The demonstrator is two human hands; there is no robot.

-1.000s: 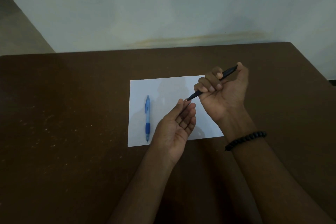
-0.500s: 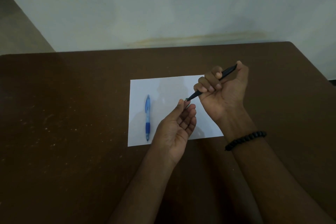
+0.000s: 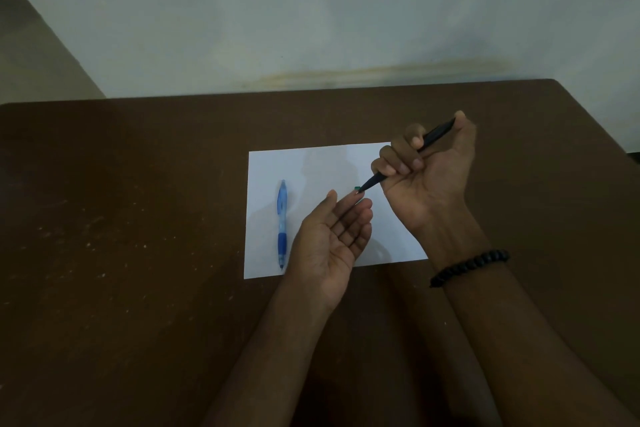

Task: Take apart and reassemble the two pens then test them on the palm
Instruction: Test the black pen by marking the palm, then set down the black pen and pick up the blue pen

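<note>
Two pens are showing. The right hand [image 3: 427, 166] is gripping one black pen [image 3: 405, 158] in curled fingers, its tip hanging just beyond the fingertips of the left hand [image 3: 330, 243], held palm up with relaxed fingers. One blue pen [image 3: 282, 224] is lying on one sheet of paper [image 3: 318, 166] on the table [image 3: 138, 253].

Two pens: black pen [image 3: 434, 136], blue pen [image 3: 282, 224]; one paper sheet [image 3: 325, 163]

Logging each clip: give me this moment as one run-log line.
right hand: grips black pen, tip near left fingertips | left hand: open, palm up | blue pen: on paper
</note>
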